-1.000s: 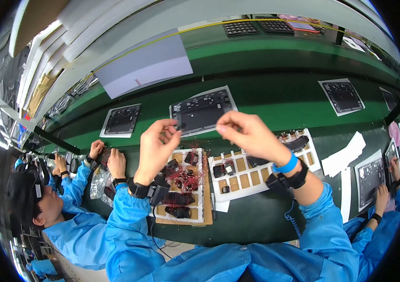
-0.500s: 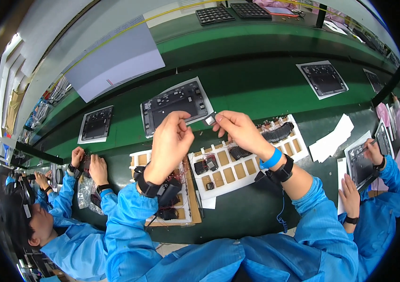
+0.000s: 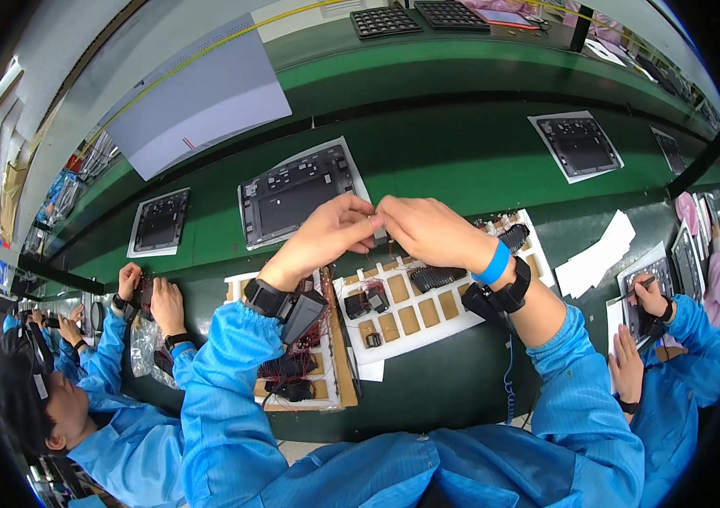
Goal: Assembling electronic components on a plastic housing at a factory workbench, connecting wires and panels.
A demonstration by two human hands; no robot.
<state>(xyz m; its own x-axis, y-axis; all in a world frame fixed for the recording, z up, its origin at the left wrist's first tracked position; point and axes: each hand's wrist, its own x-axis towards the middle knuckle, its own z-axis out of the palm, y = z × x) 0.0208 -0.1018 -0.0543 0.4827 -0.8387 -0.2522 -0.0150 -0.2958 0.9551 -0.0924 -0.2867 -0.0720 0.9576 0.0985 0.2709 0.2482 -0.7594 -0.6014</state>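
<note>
In front of the tablet-like panel, my two hands meet fingertip to fingertip. My right hand (image 3: 432, 230), with a blue band and a black strap at the wrist, pinches a small dark part with a greyish face (image 3: 380, 234), mostly hidden by fingers. The thumb and fingers of my left hand (image 3: 335, 230) are drawn together at the same part; what they grip is covered. Beyond them a black tablet-like panel (image 3: 296, 196) lies on a white sheet. Below the hands is a white foam tray (image 3: 402, 317) with black parts and thin wires in its compartments.
Left of that tray, a second foam tray (image 3: 332, 372) holds wired black parts. White sheets (image 3: 595, 254) lie to the right. Similar panels rest far left (image 3: 159, 223) and far right (image 3: 579, 146). Co-workers in blue sleeves (image 3: 114, 360) work on both sides.
My left hand has moved right and closed in on the part held in my right hand. The part has dropped slightly and is now largely covered by fingers.
</note>
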